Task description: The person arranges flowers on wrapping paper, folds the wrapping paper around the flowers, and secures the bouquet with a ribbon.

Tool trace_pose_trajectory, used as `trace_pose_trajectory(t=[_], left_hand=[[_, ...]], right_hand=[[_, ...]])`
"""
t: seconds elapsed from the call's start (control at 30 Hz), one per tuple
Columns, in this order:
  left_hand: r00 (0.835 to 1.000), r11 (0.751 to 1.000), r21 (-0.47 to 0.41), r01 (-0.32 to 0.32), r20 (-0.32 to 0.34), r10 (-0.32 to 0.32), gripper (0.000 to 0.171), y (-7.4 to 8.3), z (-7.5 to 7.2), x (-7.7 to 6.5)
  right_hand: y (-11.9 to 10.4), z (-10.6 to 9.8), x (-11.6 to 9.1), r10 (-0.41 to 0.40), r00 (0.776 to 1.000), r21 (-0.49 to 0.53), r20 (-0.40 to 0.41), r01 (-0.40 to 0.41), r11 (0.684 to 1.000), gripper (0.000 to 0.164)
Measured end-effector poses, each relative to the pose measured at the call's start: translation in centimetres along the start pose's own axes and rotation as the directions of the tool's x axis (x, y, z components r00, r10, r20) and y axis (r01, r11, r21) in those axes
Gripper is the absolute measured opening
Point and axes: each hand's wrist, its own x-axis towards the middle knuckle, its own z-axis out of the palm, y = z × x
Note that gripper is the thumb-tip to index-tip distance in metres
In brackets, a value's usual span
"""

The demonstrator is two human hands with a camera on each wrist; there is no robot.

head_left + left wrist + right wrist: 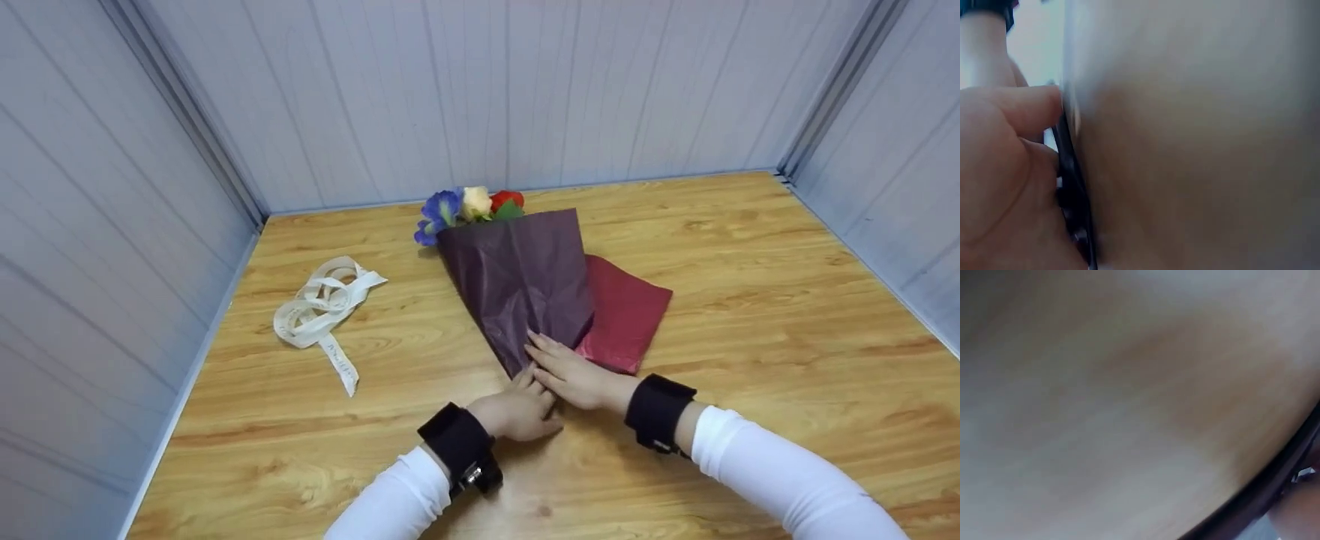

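Note:
A bouquet wrapped in dark purple paper lies on the wooden table, narrowing toward me. At its far end a blue flower, a cream rose and a red flower stick out. My left hand rests over the narrow lower tip of the wrap, its fingers pointing away from me. From the right, my right hand presses the paper's lower right edge with straight fingers, its fingertips close to the left hand. In the left wrist view the thumb shows beside the dark paper edge.
A folded red sheet of paper lies partly under the wrap on the right. A loosely coiled white ribbon with printing sits to the left. Pale panel walls close off the table at the back and sides.

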Motion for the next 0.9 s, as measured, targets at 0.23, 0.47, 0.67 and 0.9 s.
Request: trace_pose_trajectory(t=[0.23,0.47,0.67,0.9], left_hand=[[0.999,0.998,-0.058,0.03,0.04,-0.027,0.069,1.1,0.4,-1.0],[0.998,0.999,-0.004,0.039,0.054,-0.039,0.077,3.3,1.5,-2.5],[0.993,0.994,0.067,-0.086,-0.077,0.091,0.064,2.5,1.1,-3.4],[0.976,1.0,-0.023,0.012,-0.217,-0.017,0.054,-3.0,-0.4,-1.6]], right_hand=[[-0.5,0.0,-0.8,0.066,0.993,-0.029,0.094,-0.064,0.998,0.058],[-2.0,0.7,-2.9,0.08,0.989,-0.066,0.122,-0.073,0.995,0.059],[-2.0,0.7,-3.4,0.023,1.0,-0.028,-0.007,-0.023,0.999,0.048],[-2.0,1.4,-2.7,0.073,0.996,-0.082,0.05,-0.069,0.994,0.063]])
